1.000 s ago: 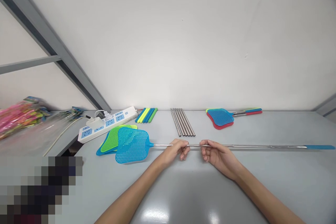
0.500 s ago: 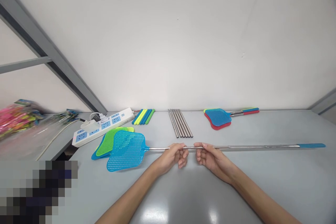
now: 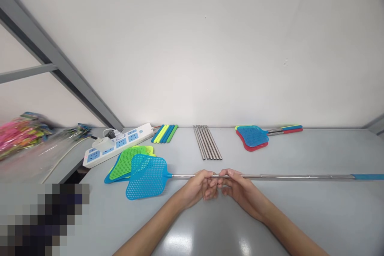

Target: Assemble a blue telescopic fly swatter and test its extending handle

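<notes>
A blue fly swatter [image 3: 147,177] with a long, extended metal rod lies across my view, its mesh head at the left and its blue grip reaching the right edge. My left hand [image 3: 201,187] pinches the rod between thumb and fingers. Close beside it, my right hand [image 3: 237,188] also has its fingers closed on the rod. Under and behind the blue head, a green swatter head [image 3: 126,163] lies on others in blue and yellow. Behind my hands, several metal tubes [image 3: 207,143] lie side by side.
Several coloured handle grips [image 3: 165,133] lie near the wall. A white power strip [image 3: 118,145] with plugs stands at the left. Collapsed swatters [image 3: 252,136] are stacked at the back right. Plastic bags with colourful contents [image 3: 22,134] sit at far left, beyond the table's edge.
My right hand has moved left along the rod, close to my left hand. The swatter sits slightly lower in view, and its grip now reaches the right edge.
</notes>
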Action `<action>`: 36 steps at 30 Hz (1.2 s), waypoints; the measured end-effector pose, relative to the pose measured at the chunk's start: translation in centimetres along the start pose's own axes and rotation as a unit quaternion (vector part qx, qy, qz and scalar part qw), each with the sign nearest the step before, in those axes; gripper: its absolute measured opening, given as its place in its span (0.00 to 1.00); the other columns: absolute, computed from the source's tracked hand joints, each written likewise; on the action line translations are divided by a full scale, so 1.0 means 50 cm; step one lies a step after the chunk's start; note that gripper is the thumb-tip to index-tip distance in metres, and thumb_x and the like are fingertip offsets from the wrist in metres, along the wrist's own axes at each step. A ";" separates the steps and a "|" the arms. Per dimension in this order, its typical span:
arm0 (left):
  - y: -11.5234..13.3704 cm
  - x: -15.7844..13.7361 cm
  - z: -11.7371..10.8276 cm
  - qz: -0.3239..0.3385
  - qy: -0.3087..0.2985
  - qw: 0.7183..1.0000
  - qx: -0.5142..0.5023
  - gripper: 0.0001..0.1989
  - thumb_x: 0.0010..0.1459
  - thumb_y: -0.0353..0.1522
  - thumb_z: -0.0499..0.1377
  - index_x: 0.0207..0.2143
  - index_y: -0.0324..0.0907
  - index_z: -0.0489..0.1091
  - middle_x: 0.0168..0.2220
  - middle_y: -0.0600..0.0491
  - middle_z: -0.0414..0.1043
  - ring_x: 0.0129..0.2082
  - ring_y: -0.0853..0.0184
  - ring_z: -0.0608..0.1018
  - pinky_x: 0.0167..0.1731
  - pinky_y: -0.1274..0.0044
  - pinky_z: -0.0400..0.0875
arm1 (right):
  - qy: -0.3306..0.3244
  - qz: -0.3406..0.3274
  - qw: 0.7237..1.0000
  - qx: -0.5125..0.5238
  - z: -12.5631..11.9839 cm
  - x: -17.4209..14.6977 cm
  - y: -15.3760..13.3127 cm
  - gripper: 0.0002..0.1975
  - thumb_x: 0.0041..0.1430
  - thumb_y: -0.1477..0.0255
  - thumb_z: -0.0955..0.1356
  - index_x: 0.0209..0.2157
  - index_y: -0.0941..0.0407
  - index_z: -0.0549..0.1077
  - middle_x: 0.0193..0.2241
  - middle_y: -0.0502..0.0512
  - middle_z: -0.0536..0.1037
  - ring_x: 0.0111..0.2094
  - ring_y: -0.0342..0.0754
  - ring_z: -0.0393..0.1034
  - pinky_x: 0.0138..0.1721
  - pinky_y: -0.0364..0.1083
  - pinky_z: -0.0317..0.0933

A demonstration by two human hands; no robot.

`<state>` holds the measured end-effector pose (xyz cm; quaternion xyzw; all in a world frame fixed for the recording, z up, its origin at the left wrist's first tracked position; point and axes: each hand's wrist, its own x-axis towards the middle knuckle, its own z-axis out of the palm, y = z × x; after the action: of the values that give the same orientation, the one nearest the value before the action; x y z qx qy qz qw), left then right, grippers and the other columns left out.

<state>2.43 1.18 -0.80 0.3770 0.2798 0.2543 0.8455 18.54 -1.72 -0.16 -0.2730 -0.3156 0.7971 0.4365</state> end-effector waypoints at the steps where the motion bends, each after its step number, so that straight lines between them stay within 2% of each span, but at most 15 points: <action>1: 0.000 0.000 -0.001 -0.002 0.001 1.000 -0.003 0.17 0.54 0.34 0.40 0.17 0.39 0.57 0.09 0.60 0.52 0.12 0.75 0.56 0.29 0.75 0.57 | 0.000 0.001 1.000 -0.002 -0.001 0.001 0.000 0.13 0.58 0.69 0.56 0.32 0.58 0.69 0.31 0.58 0.70 0.35 0.49 0.64 0.35 0.47 0.53; 8: 0.005 0.000 -0.011 -0.029 -0.017 0.999 -0.023 0.16 0.54 0.33 0.39 0.18 0.38 0.58 0.10 0.60 0.51 0.13 0.75 0.55 0.29 0.75 0.57 | 0.013 -0.005 1.000 -0.005 -0.007 0.006 0.007 0.12 0.57 0.70 0.58 0.30 0.59 0.70 0.30 0.58 0.71 0.32 0.47 0.64 0.33 0.46 0.53; 15: 0.009 0.000 -0.013 -0.044 -0.032 0.997 -0.057 0.14 0.53 0.33 0.38 0.19 0.39 0.55 0.11 0.60 0.51 0.14 0.74 0.55 0.30 0.75 0.56 | 0.077 -0.044 0.996 -0.011 -0.011 0.007 0.020 0.11 0.55 0.70 0.60 0.31 0.60 0.72 0.28 0.58 0.72 0.31 0.46 0.62 0.34 0.46 0.53; 20: 0.006 0.001 -0.014 -0.049 -0.025 0.998 -0.044 0.14 0.54 0.34 0.40 0.19 0.40 0.55 0.11 0.60 0.51 0.13 0.74 0.55 0.29 0.76 0.56 | 0.078 -0.038 0.996 0.009 -0.016 0.007 0.019 0.12 0.54 0.70 0.61 0.31 0.61 0.73 0.28 0.59 0.73 0.30 0.46 0.63 0.35 0.47 0.54; 25: 0.000 0.004 -0.009 -0.020 0.003 1.000 -0.016 0.15 0.55 0.36 0.42 0.17 0.40 0.53 0.09 0.62 0.48 0.12 0.75 0.54 0.26 0.77 0.57 | 0.124 -0.024 0.992 0.009 -0.018 0.006 0.019 0.12 0.54 0.70 0.62 0.34 0.60 0.73 0.26 0.57 0.73 0.29 0.45 0.63 0.35 0.46 0.54; 30: 0.001 0.005 -0.002 0.003 -0.002 1.000 0.011 0.16 0.55 0.37 0.43 0.16 0.40 0.53 0.08 0.62 0.47 0.10 0.76 0.54 0.25 0.77 0.56 | 0.107 -0.018 0.994 0.009 -0.024 0.007 0.018 0.12 0.54 0.70 0.62 0.35 0.61 0.73 0.25 0.57 0.73 0.28 0.44 0.64 0.35 0.46 0.55; 36: -0.004 0.008 -0.010 -0.009 0.008 1.000 -0.024 0.18 0.54 0.37 0.43 0.13 0.41 0.50 0.07 0.62 0.46 0.10 0.75 0.54 0.27 0.76 0.58 | 0.088 -0.027 0.995 -0.042 -0.018 0.006 0.017 0.12 0.53 0.70 0.63 0.35 0.60 0.74 0.26 0.56 0.73 0.28 0.44 0.64 0.35 0.46 0.54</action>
<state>2.46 1.57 -1.34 0.3517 0.2837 0.2569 0.8543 18.58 -1.57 -1.41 -0.3518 -0.3166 0.7437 0.4721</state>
